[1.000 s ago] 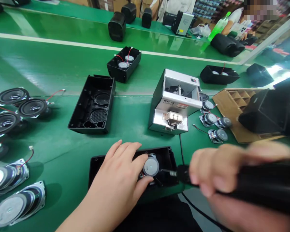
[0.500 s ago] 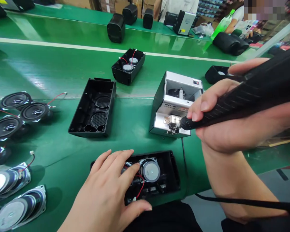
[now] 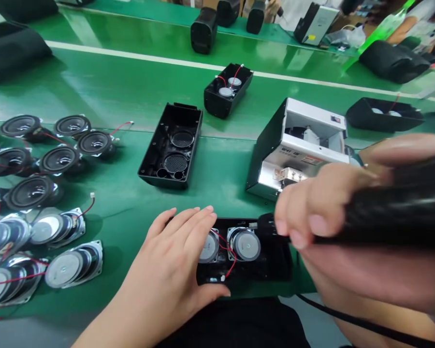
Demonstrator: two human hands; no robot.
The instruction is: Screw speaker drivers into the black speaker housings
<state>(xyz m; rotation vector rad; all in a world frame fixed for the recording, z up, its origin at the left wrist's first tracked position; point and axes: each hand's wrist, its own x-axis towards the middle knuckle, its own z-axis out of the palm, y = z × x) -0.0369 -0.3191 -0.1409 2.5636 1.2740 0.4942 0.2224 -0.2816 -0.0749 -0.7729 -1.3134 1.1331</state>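
**Left hand (image 3: 183, 253) spread, right hand (image 3: 319, 205) wrapped**

Head view: fingers and thumb apart, the left straddles a black rectangular plastic housing (image 3: 275, 263) on the green tabletop (image 3: 224, 166) — likely steadying it. The right grips a black cylindrical screwdriver (image 3: 398, 205), its bit beside a round silver-backed speaker (image 3: 247, 245) inside — apparently to reach its corner.

The left hand (image 3: 177, 256) arches palm down, thumb apart; the blurred right hand (image 3: 319, 203) seems curled.
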